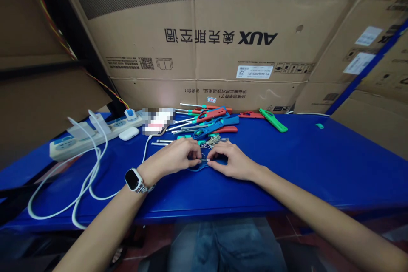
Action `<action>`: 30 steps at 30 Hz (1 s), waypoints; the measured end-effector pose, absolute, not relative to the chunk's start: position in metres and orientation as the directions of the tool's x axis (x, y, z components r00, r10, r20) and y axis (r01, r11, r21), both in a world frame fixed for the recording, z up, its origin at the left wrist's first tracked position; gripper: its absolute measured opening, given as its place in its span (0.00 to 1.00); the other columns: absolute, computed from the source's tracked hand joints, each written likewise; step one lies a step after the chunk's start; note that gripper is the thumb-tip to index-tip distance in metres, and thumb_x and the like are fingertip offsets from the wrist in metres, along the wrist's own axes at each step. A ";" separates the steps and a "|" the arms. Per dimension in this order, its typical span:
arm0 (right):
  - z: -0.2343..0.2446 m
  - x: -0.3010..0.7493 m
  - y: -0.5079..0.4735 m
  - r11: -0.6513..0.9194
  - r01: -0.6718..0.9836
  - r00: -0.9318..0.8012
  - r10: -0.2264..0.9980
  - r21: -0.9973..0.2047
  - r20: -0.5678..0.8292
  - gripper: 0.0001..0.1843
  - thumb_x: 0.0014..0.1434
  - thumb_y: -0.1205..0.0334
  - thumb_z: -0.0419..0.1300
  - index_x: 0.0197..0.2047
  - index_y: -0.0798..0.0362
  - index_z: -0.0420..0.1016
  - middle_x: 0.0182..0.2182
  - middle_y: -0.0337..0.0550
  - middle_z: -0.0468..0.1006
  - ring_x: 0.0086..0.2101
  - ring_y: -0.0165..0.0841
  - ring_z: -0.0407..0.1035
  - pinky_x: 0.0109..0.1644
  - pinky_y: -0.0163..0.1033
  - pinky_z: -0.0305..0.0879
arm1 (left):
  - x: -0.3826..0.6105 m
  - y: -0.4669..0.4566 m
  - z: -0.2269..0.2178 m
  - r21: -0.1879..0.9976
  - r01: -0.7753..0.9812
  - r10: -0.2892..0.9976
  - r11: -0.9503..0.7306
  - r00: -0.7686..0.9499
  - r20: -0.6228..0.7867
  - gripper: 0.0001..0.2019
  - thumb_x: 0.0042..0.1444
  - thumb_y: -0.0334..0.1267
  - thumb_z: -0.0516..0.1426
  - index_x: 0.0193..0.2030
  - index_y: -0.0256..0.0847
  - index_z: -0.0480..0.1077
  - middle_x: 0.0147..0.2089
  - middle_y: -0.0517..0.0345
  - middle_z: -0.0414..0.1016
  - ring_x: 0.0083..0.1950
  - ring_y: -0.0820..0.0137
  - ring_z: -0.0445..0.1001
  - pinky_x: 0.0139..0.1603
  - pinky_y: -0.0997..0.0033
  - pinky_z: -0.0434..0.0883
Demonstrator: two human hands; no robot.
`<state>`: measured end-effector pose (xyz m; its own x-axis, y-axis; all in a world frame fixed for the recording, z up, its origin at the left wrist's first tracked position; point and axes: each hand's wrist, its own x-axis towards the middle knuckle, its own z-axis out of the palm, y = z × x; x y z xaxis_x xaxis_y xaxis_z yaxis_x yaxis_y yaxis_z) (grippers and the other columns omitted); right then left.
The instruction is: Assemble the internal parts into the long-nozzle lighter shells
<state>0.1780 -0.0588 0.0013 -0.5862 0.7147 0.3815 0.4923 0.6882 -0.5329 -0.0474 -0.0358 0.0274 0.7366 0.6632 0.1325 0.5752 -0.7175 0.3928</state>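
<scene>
My left hand (pixel 182 153) and my right hand (pixel 235 161) meet over the blue table. A small, thin grey-and-white part (pixel 204 160) is pinched between their fingertips, one end in each hand; a fine wire seems to loop above it. Directly beneath lies a blue plastic lighter shell (pixel 199 167), partly covered by my fingers. Just beyond my fingertips sits a little heap of small parts with thin white wires (pixel 211 140). Behind that, long-nosed lighters are piled up, among them a red lighter (pixel 212 114) and a blue lighter (pixel 219 125).
To the right of the pile rest a green lighter piece (pixel 273 120) and a red one (pixel 248 114). A power strip (pixel 95 136), white cables (pixel 92 174), a white earbud case (pixel 128 134) and a blurred phone (pixel 157 121) occupy the left. Cardboard (pixel 204 59) walls the back.
</scene>
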 end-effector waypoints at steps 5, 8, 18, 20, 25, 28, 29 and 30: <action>0.002 0.179 -0.058 0.686 0.483 -0.604 0.711 -0.545 0.360 0.04 0.61 0.66 0.62 0.34 0.52 0.77 0.32 0.39 0.80 0.36 0.32 0.72 0.48 0.40 0.63 | -0.046 -0.040 0.027 0.323 0.629 0.689 -0.707 0.715 0.114 0.02 0.55 0.32 0.62 0.32 0.40 0.74 0.34 0.58 0.75 0.37 0.68 0.72 0.38 0.71 0.66; -0.001 0.178 -0.055 0.660 0.480 -0.596 0.729 -0.578 0.337 0.03 0.59 0.66 0.63 0.33 0.53 0.78 0.31 0.39 0.81 0.34 0.31 0.72 0.46 0.38 0.63 | -0.046 -0.043 0.028 0.313 0.647 0.701 -0.695 0.706 0.096 0.00 0.56 0.33 0.62 0.34 0.40 0.75 0.36 0.57 0.77 0.38 0.67 0.73 0.40 0.70 0.66; 0.002 0.177 -0.053 0.587 0.495 -0.578 0.773 -0.641 0.261 0.04 0.59 0.66 0.65 0.32 0.53 0.79 0.30 0.38 0.81 0.32 0.30 0.72 0.44 0.38 0.62 | -0.050 -0.045 0.027 0.428 0.632 0.710 -0.646 0.704 0.033 0.07 0.61 0.36 0.58 0.39 0.42 0.79 0.34 0.58 0.79 0.35 0.69 0.74 0.37 0.72 0.66; 0.002 0.176 -0.053 0.581 0.493 -0.569 0.778 -0.648 0.265 0.04 0.58 0.66 0.65 0.31 0.53 0.79 0.30 0.38 0.81 0.33 0.30 0.72 0.45 0.38 0.62 | -0.049 -0.044 0.024 0.463 0.637 0.724 -0.616 0.690 0.013 0.07 0.60 0.36 0.58 0.38 0.41 0.79 0.31 0.59 0.78 0.30 0.70 0.73 0.32 0.73 0.64; 0.001 0.176 -0.051 0.535 0.479 -0.562 0.796 -0.696 0.225 0.04 0.57 0.66 0.64 0.30 0.54 0.79 0.29 0.39 0.81 0.31 0.30 0.72 0.40 0.35 0.63 | -0.045 -0.043 0.021 0.511 0.602 0.726 -0.613 0.684 0.064 0.04 0.58 0.33 0.60 0.33 0.39 0.76 0.28 0.60 0.76 0.28 0.72 0.70 0.30 0.75 0.62; -0.001 0.175 -0.048 0.460 0.466 -0.549 0.820 -0.756 0.161 0.04 0.56 0.65 0.64 0.31 0.55 0.80 0.28 0.39 0.80 0.29 0.30 0.71 0.36 0.34 0.63 | -0.045 -0.043 0.020 0.495 0.582 0.704 -0.645 0.704 0.091 0.05 0.58 0.31 0.59 0.32 0.38 0.76 0.29 0.59 0.75 0.31 0.71 0.71 0.32 0.74 0.63; -0.001 0.175 -0.047 0.441 0.465 -0.544 0.826 -0.768 0.145 0.04 0.55 0.65 0.64 0.31 0.55 0.80 0.27 0.39 0.80 0.29 0.30 0.70 0.35 0.34 0.63 | -0.046 -0.042 0.019 0.484 0.570 0.688 -0.664 0.719 0.099 0.05 0.58 0.30 0.59 0.32 0.39 0.76 0.30 0.59 0.76 0.32 0.71 0.71 0.33 0.73 0.64; -0.001 0.175 -0.046 0.425 0.466 -0.538 0.832 -0.776 0.133 0.04 0.55 0.65 0.64 0.31 0.56 0.80 0.27 0.39 0.80 0.29 0.30 0.70 0.34 0.33 0.63 | -0.046 -0.042 0.018 0.468 0.555 0.668 -0.688 0.736 0.111 0.06 0.59 0.29 0.58 0.32 0.39 0.75 0.31 0.58 0.76 0.33 0.70 0.72 0.35 0.73 0.64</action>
